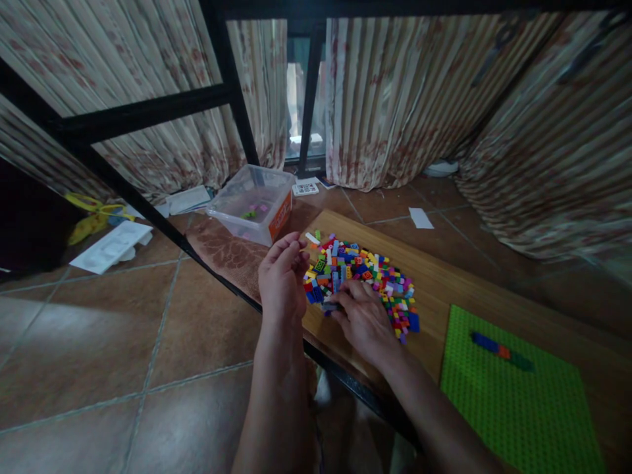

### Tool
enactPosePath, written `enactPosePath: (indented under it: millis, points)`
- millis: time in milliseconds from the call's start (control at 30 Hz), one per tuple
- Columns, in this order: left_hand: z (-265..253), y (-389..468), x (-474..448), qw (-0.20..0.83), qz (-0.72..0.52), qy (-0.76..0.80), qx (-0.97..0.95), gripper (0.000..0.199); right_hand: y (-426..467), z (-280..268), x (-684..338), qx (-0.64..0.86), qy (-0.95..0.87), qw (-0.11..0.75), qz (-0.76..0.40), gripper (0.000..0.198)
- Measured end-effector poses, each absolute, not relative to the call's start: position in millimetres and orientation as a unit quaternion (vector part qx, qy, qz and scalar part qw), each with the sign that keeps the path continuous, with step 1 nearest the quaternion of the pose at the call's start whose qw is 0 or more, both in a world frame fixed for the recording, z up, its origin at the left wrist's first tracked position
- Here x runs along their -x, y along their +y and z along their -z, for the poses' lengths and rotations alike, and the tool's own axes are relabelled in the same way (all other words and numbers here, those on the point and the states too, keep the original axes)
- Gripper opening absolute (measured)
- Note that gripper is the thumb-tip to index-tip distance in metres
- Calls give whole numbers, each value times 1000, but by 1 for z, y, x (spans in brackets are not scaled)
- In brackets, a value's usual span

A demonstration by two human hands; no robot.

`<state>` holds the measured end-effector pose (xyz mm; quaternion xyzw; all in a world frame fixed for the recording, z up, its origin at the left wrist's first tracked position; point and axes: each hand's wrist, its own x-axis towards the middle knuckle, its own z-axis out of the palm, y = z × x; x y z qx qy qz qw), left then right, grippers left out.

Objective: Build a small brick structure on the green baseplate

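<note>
A loose heap of small coloured toy bricks (380, 266) lies spread on the wooden board. Over the heap's left edge is my left hand (282, 280), its fingers curled together and the thumb pressed against them; whatever they may hold is hidden. My right hand (363, 319) reaches down into the near side of the heap. Its thumb and fingers close on a greyish-blue toy brick (329, 306). To the right, a green baseplate (518, 401) carries a short row of blue, orange and dark green bricks (502, 352).
Behind the heap stands a clear plastic box (237, 220) with a few bricks inside. A black metal frame (162, 181) crosses the left side. White moulded trays (111, 247), papers and a yellow bag (86, 217) lie on the tiled floor before the curtains.
</note>
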<state>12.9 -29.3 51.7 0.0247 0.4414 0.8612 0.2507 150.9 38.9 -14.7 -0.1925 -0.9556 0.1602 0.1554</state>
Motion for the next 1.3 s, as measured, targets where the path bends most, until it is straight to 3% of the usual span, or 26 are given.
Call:
enactPosePath:
  millis: [167,333,433,600,767,933,1133,1300]
  points:
    - [-52,-30,-14,252,-863,438,-20,19,39,13,-150,200,-954,160,-154,17]
    - [-52,-28,-14,253,-847,465,-47,18,37,-1,-161,240,-917,231,-219,12]
    - [-51,-23,-20,298,-782,528,-146,20,37,-11,-184,294,-864,268,-307,15]
    - [-39,-5,-60,413,-611,562,-375,24,40,-13,-237,381,-767,236,-459,21]
    - [-20,13,-116,439,-477,572,-502,22,48,-5,-277,406,-686,270,-540,19]
    - [-14,23,-153,427,-450,593,-514,21,60,3,-304,433,-569,340,-611,23]
    - [1,35,-188,422,-439,605,-513,21,77,18,-327,478,-531,399,-575,27]
    - [14,46,-203,358,-389,655,-540,23,91,29,-337,512,-578,387,-505,22]
